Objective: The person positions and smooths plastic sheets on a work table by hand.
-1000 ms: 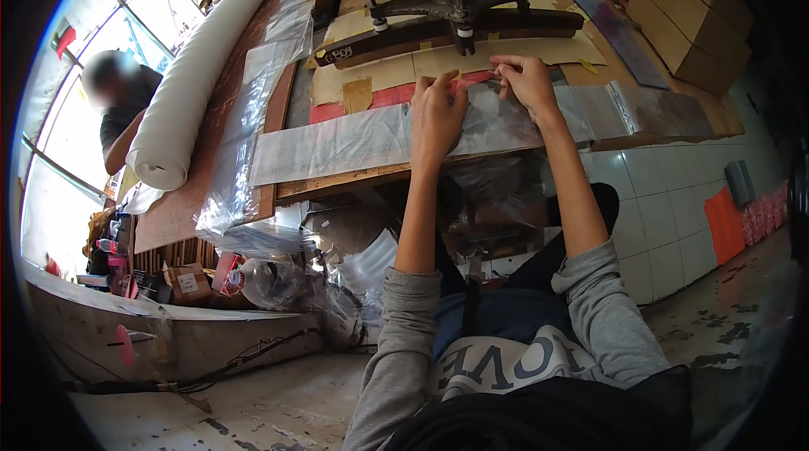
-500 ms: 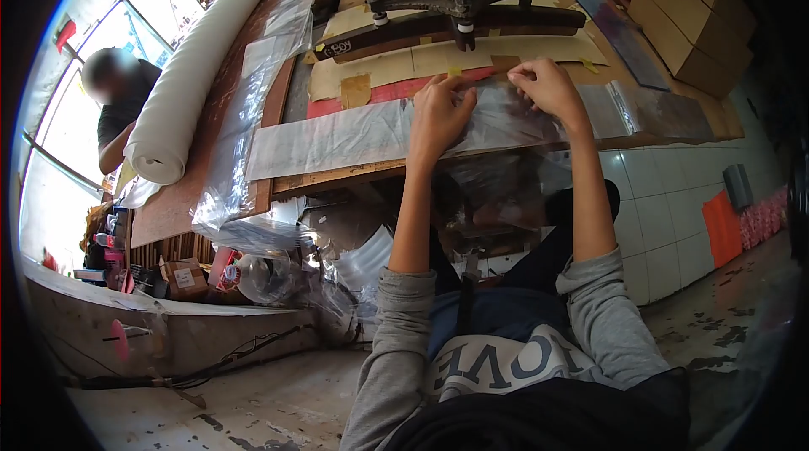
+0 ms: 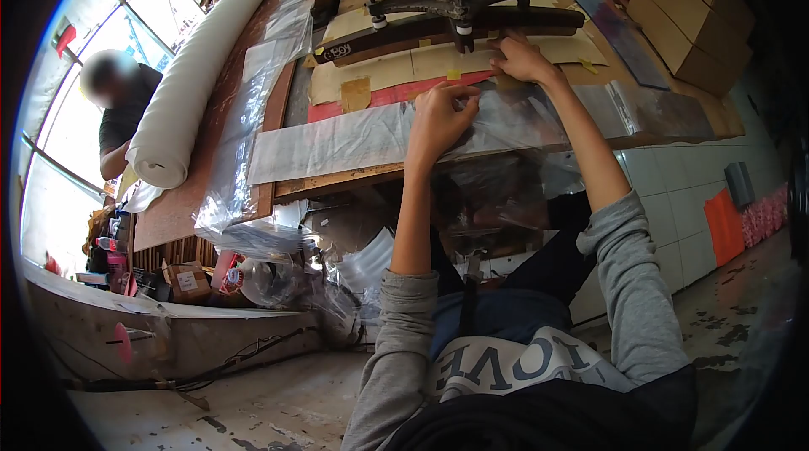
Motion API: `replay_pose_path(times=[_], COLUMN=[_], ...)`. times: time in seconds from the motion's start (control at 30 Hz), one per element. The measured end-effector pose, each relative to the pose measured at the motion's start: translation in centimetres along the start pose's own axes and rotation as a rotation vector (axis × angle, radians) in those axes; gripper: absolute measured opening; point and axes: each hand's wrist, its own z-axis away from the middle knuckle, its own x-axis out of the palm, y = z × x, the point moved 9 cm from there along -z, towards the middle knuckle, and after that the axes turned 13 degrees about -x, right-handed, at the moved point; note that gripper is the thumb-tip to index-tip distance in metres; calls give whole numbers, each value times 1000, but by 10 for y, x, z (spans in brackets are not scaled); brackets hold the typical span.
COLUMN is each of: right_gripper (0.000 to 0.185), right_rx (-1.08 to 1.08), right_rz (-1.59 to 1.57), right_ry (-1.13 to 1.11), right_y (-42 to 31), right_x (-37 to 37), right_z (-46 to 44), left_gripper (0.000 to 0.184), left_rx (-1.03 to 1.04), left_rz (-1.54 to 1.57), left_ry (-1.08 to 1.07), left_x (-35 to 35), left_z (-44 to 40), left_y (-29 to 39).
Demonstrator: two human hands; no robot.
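Note:
My left hand (image 3: pixel 443 120) is closed above the front edge of the table, thumb and forefinger brought together. It seems to pinch clear plastic film (image 3: pixel 482 129), which spreads in glossy folds beside it; the exact grip is hidden. Farther forward, my right hand (image 3: pixel 522 58) reaches over the cream board (image 3: pixel 392 69), close under the dark press bar (image 3: pixel 556 22). Its fingers are stretched forward and partly apart, with nothing visible held in them. A red strip (image 3: pixel 396 96) shows along the board's near side. Below lies a long whitish plastic strip (image 3: pixel 329 146).
The black metal press frame (image 3: pixel 455 0) stands over the table's middle. A white roll (image 3: pixel 198 72) and loose clear film (image 3: pixel 240 156) lie on the left, with another person (image 3: pixel 126 106) beyond. Cardboard boxes (image 3: pixel 687 17) stand at the right.
My right hand has moved forward toward the press bar, and its fingers have stretched out from a pinch. My left hand has stayed almost in place, still closed.

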Motion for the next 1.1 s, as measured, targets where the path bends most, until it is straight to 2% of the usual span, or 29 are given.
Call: replay_pose_path(times=[0.13,0.23,0.33,0.43,0.53,0.73,0.83,1.1], right_gripper=[34,34,32,33,34,42,42,41], right_rx=[-14,-35,-121,-47,-35,-210,-101,-52], right_rz=[-23,205,331,142,131,14,24,7], right_ry=[-13,47,-29,-238,-265,-84,-121,-81], right_y=[-5,-29,-47,-50,-64,-43,-41,-46], right_x=[-2,-25,-31,-21,-22,18,16,10], right_z=[1,9,17,33,45,18,17,20], left_gripper=[23,23,23,23,24,27,28,26], left_rx=[-2,-8,-17,-19,-13,0,-11,57], left_rz=[7,1,-4,11,5,-31,-36,-130], left_ry=[3,0,4,19,49,150,185,259], left_x=[0,0,-2,-2,-1,-6,-10,-9], left_z=[0,0,0,0,-1,-4,-2,0], left_y=[-1,-1,1,0,-4,-7,-5,-3])
